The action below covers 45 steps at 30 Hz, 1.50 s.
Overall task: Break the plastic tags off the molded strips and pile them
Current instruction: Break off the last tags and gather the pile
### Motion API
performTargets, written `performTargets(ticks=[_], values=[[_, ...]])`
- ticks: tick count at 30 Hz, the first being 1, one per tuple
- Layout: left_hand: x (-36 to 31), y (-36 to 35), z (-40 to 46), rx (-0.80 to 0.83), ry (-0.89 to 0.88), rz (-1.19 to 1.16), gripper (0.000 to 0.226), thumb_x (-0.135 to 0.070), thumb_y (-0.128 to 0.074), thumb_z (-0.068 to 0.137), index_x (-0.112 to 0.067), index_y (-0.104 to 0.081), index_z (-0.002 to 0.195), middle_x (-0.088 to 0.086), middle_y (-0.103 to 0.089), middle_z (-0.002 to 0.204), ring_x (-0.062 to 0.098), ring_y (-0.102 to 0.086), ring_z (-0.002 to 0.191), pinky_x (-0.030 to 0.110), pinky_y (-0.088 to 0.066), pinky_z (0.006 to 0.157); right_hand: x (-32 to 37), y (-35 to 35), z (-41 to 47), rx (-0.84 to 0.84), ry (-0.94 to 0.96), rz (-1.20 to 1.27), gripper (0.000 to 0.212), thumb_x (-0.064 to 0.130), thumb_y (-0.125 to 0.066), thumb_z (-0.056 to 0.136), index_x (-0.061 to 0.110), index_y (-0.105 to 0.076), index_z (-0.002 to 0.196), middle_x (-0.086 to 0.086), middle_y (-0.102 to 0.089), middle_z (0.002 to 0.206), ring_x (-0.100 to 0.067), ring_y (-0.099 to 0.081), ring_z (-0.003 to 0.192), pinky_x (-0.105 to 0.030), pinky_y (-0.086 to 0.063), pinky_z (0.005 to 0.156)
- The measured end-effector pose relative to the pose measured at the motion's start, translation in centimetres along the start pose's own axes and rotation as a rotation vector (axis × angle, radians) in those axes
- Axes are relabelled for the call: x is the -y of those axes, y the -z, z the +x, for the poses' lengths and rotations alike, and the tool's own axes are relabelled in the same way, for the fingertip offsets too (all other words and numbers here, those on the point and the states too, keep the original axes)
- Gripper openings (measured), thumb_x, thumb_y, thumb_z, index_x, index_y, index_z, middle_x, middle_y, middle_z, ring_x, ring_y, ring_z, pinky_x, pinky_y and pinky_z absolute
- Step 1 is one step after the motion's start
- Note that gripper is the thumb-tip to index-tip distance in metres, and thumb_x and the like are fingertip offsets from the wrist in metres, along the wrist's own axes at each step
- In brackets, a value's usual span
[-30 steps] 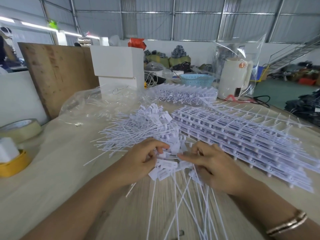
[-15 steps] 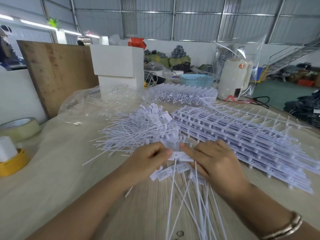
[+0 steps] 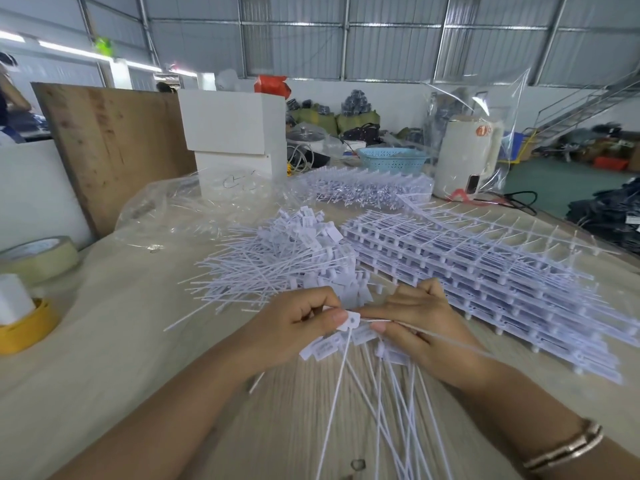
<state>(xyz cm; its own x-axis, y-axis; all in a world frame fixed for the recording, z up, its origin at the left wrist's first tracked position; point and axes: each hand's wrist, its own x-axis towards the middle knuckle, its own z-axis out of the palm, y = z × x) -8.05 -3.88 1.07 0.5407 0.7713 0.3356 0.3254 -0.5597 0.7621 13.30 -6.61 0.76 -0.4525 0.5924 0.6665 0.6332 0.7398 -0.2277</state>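
My left hand (image 3: 294, 327) pinches a white plastic tag (image 3: 349, 321) by its flat head, between thumb and forefinger. My right hand (image 3: 422, 323) pinches the molded strip (image 3: 367, 336) right beside that tag; its other tags hang below both hands, long thin tails (image 3: 381, 410) trailing toward me. Just beyond the hands lies a pile of loose tags (image 3: 277, 261). A stack of whole molded strips (image 3: 485, 271) lies to the right, touching my right hand's far side.
Clear plastic bag (image 3: 180, 213) behind the pile. Tape rolls (image 3: 38, 254) and a yellow roll (image 3: 24, 330) at left. More strips (image 3: 367, 190), a white box (image 3: 235, 133), a blue basket (image 3: 391, 159) and a white kettle (image 3: 467, 157) stand at the back. Bare wood table (image 3: 104, 341) at left.
Both hands rose slightly and drew together. My left hand now pinches one tag head at the strip's top, with my right thumb close against it.
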Motion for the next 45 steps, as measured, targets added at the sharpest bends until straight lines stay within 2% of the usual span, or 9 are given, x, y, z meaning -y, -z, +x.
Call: performTargets(ticks=[5,9,16,21,25,28,33,39,45], values=[[0.6,1.6,-0.4,-0.197,0.064,-0.230,0.031,-0.010,-0.051,0.094,-0.024,-0.060,0.068,-0.016,-0.057,0.060,-0.004,-0.053,0.058,0.005,-0.040,0.060,-2.0,2.9,-1.3,-0.185,-0.232,-0.011,0.024,0.031,-0.051,0.092,0.034,-0.065,0.110,0.015,-0.063,0.075,-0.005,-0.051,0.074,-0.024,-0.024,0.077],[1.2,-0.1,0.7,-0.202,0.011,0.183,0.025,-0.025,-0.055,0.093,-0.034,-0.055,0.069,-0.020,-0.053,0.057,-0.003,-0.048,0.053,0.009,-0.035,0.054,-2.0,0.5,-0.9,0.108,-0.197,-0.290,0.039,0.015,-0.066,0.085,0.022,-0.062,0.124,0.010,-0.051,0.085,-0.010,-0.047,0.078,-0.028,-0.016,0.069],[1.4,-1.6,1.2,-0.326,-0.006,0.779,0.033,-0.047,-0.050,0.091,-0.023,-0.064,0.109,-0.004,-0.059,0.100,0.015,-0.057,0.095,0.032,-0.036,0.084,-1.6,-1.1,0.0,0.296,-0.226,-0.315,0.064,0.027,-0.021,0.081,0.031,-0.036,0.143,0.008,-0.038,0.103,-0.004,-0.035,0.096,-0.028,-0.014,0.075],[-2.8,0.4,-0.2,-0.316,-0.008,0.744,0.062,-0.060,-0.019,0.089,-0.017,-0.062,0.077,-0.004,-0.057,0.072,0.015,-0.057,0.066,0.035,-0.048,0.068,-1.0,2.9,-0.2,0.041,-0.422,-0.206,0.033,0.002,-0.048,0.084,0.025,-0.067,0.096,0.011,-0.050,0.093,-0.001,-0.048,0.078,-0.033,-0.032,0.085],[-5.3,-0.5,-2.6,0.069,0.293,0.803,0.082,-0.079,0.004,0.072,-0.015,-0.042,0.051,-0.004,-0.043,0.045,0.011,-0.042,0.038,0.028,-0.050,0.067,0.9,6.6,-2.1,0.583,-0.689,-0.330,0.035,0.015,-0.046,0.089,0.033,-0.060,0.063,0.012,-0.064,0.084,-0.001,-0.058,0.074,-0.011,-0.042,0.069],[-6.3,-3.0,-3.1,0.258,0.332,0.923,0.079,-0.080,0.004,0.074,-0.017,-0.036,0.050,0.005,-0.061,0.064,0.011,-0.039,0.041,0.024,-0.042,0.057,3.2,5.4,-3.0,0.861,-0.786,-0.048,0.028,0.022,-0.048,0.088,0.036,-0.065,0.070,0.009,-0.065,0.096,-0.007,-0.061,0.091,-0.025,-0.048,0.085],[-6.4,-4.3,-2.2,0.355,0.322,0.983,0.060,-0.061,-0.017,0.094,-0.014,-0.047,0.071,0.007,-0.061,0.086,0.020,-0.056,0.070,0.028,-0.038,0.063,5.2,1.5,-1.5,0.745,-0.680,0.213,0.028,0.016,-0.041,0.085,0.028,-0.065,0.078,0.005,-0.067,0.098,-0.011,-0.059,0.095,-0.027,-0.045,0.088],[-5.3,-5.3,-3.5,0.309,0.413,1.061,0.033,-0.025,-0.041,0.097,-0.010,-0.040,0.126,0.009,-0.050,0.125,0.029,-0.053,0.113,0.034,-0.041,0.078,4.7,0.9,-1.6,0.524,-0.709,0.594,0.049,-0.018,-0.034,0.074,0.012,-0.071,0.086,0.002,-0.055,0.071,-0.006,-0.048,0.061,-0.019,-0.037,0.062],[-4.1,-4.3,-3.2,0.149,0.326,1.023,0.033,-0.009,-0.033,0.096,-0.012,-0.034,0.128,0.003,-0.056,0.103,0.023,-0.060,0.083,0.032,-0.039,0.062,3.5,2.2,-2.9,0.343,-0.665,0.642,0.060,-0.021,-0.034,0.080,0.023,-0.075,0.079,0.008,-0.057,0.063,-0.011,-0.046,0.059,-0.023,-0.038,0.059]])
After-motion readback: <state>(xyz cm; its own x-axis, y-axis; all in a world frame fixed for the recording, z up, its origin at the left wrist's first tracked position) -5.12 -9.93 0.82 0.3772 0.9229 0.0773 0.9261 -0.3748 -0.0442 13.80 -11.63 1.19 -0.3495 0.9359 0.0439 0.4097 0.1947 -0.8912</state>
